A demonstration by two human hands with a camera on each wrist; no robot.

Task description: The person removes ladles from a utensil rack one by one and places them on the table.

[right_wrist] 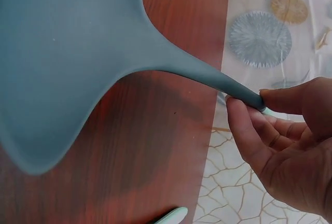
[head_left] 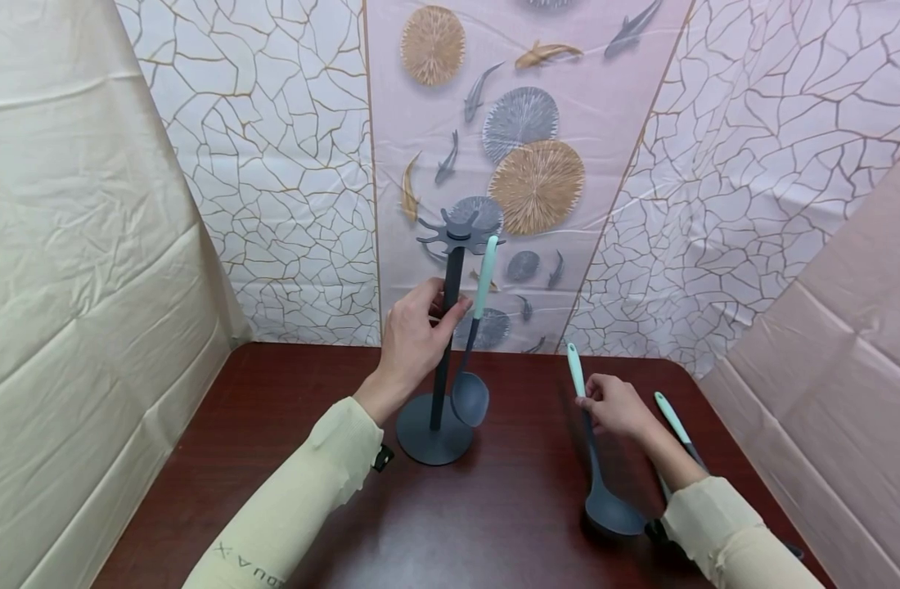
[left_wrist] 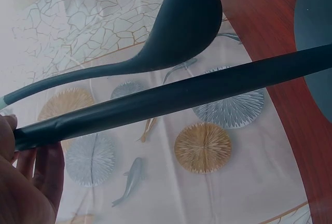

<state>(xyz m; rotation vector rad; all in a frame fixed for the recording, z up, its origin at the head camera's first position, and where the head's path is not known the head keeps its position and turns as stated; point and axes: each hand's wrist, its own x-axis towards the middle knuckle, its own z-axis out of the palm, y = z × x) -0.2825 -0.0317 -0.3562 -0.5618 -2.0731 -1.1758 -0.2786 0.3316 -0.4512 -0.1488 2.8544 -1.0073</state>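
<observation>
My left hand (head_left: 416, 327) grips the upper pole of a dark grey utensil stand (head_left: 441, 376), whose round base is on the table. A spoon with a mint handle (head_left: 486, 278) and dark bowl (left_wrist: 189, 22) hangs from the right side of the stand's hooked top (head_left: 459, 231). Over the table's right side, my right hand (head_left: 621, 406) pinches a ladle (head_left: 614, 511) between thumb and fingers, where its mint handle meets the dark shank. The ladle's wide bowl (right_wrist: 67, 53) fills much of the right wrist view and points toward me.
Another mint-handled utensil (head_left: 674, 421) lies on the table to the right, mostly hidden behind my right forearm. The dark red table (head_left: 273, 491) ends at a patterned cloth backdrop (head_left: 295, 164). Cream cloth walls (head_left: 89, 286) stand on both sides.
</observation>
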